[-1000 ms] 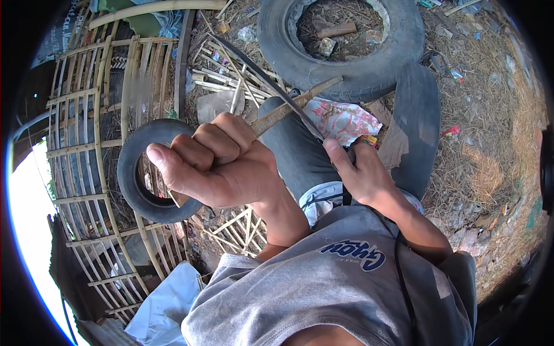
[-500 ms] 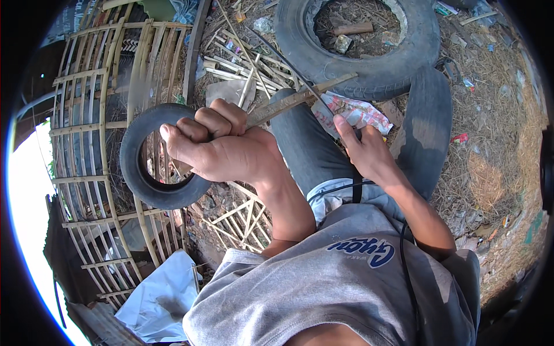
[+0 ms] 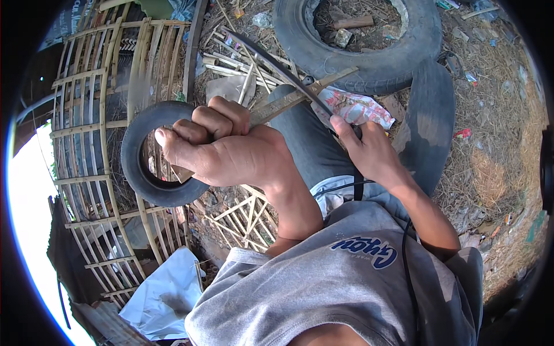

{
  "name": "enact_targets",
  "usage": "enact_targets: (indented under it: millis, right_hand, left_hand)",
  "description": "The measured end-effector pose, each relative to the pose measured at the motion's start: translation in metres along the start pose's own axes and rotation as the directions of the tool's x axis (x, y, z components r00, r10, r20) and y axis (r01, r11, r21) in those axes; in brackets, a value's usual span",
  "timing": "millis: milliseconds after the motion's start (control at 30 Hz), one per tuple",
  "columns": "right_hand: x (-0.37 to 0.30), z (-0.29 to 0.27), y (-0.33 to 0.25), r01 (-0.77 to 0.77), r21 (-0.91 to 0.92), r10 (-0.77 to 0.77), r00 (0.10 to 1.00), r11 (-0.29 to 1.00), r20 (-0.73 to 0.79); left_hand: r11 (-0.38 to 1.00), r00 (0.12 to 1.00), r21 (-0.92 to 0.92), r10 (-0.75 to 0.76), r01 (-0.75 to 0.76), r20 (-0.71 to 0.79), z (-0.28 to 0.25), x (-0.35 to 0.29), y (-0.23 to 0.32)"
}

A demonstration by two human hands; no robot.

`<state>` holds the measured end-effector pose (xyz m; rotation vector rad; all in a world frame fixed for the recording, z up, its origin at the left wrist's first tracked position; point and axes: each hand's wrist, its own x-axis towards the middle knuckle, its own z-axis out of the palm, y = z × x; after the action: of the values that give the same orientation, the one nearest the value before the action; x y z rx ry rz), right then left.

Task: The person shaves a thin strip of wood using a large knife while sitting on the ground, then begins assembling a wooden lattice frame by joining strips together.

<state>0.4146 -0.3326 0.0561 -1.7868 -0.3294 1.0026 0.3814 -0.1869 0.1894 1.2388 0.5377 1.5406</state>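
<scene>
My left hand (image 3: 222,147) is closed in a fist round a flat strip of split bamboo (image 3: 277,107). One end of the strip reaches out to the upper right over my knee, and a short end shows below the fist. In my right hand (image 3: 372,153) is a long-bladed knife (image 3: 277,68), its dark handle mostly hidden by the fingers. The blade points up and left and crosses over the strip near its far end; whether it touches the strip I cannot tell.
A large tyre (image 3: 358,66) lies ahead, a smaller tyre (image 3: 135,164) at the left. Bamboo lattice panels (image 3: 107,147) stand along the left side. Split bamboo pieces (image 3: 231,68) lie on the ground. A crumpled printed sheet (image 3: 363,111) is between my legs, a white sheet (image 3: 161,291) lower left.
The knife's blade has swung to the left and turned, so more of its flat side shows. My left hand keeps its hold on the bamboo strip, nearly in place.
</scene>
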Motion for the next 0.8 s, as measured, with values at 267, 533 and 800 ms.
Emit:
enact_targets:
  millis: [267,533,800]
  right_hand:
    - [-0.013,0.01,-0.012,0.293,-0.152,-0.309,0.946,0.944,-0.097]
    - [-0.015,0.0,-0.023,0.041,-0.079,-0.036,0.997,0.996,0.063]
    - [-0.02,0.008,-0.025,0.046,-0.097,-0.041,0.997,0.994,0.059]
  left_hand:
    - [0.998,0.999,-0.055,0.012,-0.015,-0.044,0.002,-0.005,0.005]
    - [0.995,0.998,-0.083,-0.053,0.05,-0.03,-0.006,-0.009,0.012]
    - [1.0,0.998,0.011,-0.019,0.02,-0.066,-0.008,0.0,0.004]
